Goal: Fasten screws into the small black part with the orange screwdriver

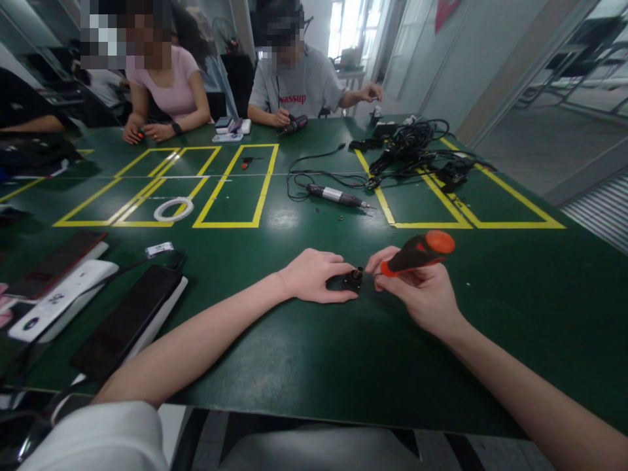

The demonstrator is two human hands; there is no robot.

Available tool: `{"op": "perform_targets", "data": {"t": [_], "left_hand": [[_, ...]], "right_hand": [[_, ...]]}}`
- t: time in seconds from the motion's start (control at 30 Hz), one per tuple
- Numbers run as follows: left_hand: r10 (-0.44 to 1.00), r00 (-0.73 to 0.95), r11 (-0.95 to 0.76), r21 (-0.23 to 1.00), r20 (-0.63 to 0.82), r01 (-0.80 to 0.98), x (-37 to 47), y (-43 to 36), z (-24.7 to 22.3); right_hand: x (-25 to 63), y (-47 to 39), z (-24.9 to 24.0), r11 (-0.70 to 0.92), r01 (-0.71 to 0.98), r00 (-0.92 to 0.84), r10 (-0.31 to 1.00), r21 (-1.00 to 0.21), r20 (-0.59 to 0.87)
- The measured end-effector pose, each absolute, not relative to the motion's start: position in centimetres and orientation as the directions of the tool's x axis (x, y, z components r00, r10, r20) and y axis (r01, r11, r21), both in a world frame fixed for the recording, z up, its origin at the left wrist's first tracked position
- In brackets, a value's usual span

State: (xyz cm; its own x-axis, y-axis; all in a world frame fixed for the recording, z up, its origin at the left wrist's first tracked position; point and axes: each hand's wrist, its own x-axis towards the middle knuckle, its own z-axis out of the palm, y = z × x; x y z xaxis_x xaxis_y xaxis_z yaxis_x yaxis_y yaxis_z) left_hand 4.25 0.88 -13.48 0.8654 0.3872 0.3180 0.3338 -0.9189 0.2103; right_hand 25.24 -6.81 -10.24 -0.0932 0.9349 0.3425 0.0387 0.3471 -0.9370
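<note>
Pale sleeve (98, 438) foremost; left grip (316, 275) pinches a black part (351, 281), right grip (429, 297) holds a screwdriver (411, 256) (orange-capped)

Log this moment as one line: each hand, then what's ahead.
Left hand: around black part, on table | Right hand: gripping screwdriver | Ahead: slim tool, cables

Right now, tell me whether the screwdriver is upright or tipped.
Tipped: the screwdriver slants in the right hand, its handle leaning right.
</note>
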Motion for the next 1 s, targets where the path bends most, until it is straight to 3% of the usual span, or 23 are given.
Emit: {"op": "perform_targets", "data": {"t": [0.23,0.57,1.0], "left_hand": [[0.370,0.863,-0.926,0.206,0.343,0.315,4.22,0.97,-13.43],[0.387,0.866,-0.918,0.218,0.317,0.331,4.27,0.99,-13.74],[0.384,0.867,-0.920,0.207,0.316,0.332,4.09,1.11,-13.65]], "right_hand": [[25.11,-6.71,-10.55,0.312,-0.076,-0.120,0.940,-0.947,0.319],[25.41,-6.56,-10.28,0.355,0.047,-0.052,0.934,-0.934,0.353],[25.14,-6.74,-10.41,0.330,-0.030,-0.108,0.937,-0.944,0.331]]}}
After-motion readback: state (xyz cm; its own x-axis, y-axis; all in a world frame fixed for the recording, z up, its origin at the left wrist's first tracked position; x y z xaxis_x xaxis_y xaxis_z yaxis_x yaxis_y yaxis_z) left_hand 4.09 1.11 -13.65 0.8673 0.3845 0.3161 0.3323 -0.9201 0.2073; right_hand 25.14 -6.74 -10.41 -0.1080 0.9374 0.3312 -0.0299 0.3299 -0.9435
